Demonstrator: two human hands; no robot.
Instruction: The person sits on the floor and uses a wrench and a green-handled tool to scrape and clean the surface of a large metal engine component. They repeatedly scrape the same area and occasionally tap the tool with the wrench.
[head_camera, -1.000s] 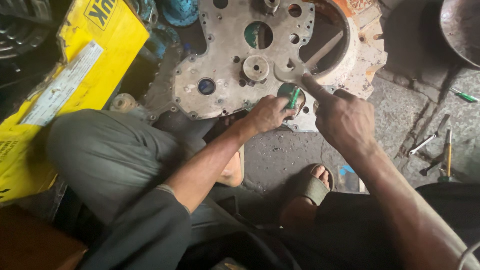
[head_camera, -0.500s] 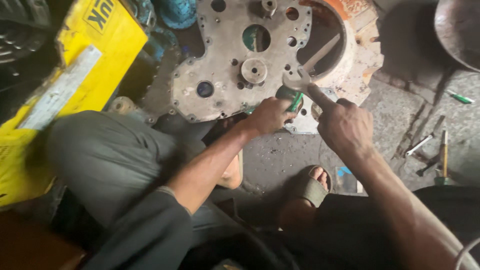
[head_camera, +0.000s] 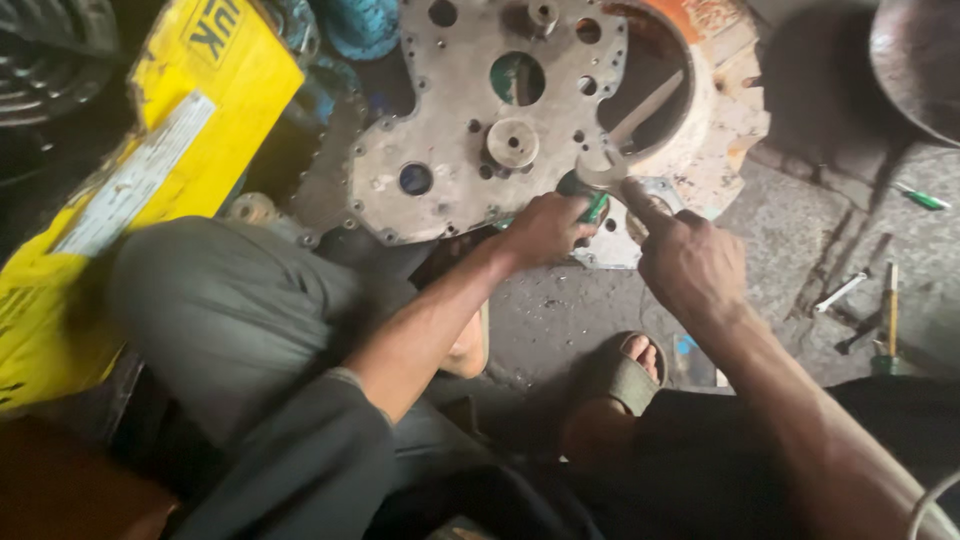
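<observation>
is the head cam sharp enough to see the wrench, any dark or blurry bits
Head view: the open-end wrench and metal plate are lit and fairly sharp; left hand and right hand slightly soft; lower frame and left corners fall into deep shadow.

- A large yellow cardboard box (head_camera: 150, 190) with a pale label strip lies tilted on the concrete floor (head_camera: 800, 240), at the left side of the view.
- A dark ribbed round metal part (head_camera: 50, 60) sits beyond the box's far corner.
- A round grey metal bowl (head_camera: 920, 60) stands well to the right of the box, at the far edge.
- A small green-handled screwdriver (head_camera: 920, 197) lies just below that bowl.
- A thin silvery metal rod (head_camera: 838, 292) and a wooden-handled tool (head_camera: 888, 310) lie side by side, nearer than the screwdriver.
</observation>
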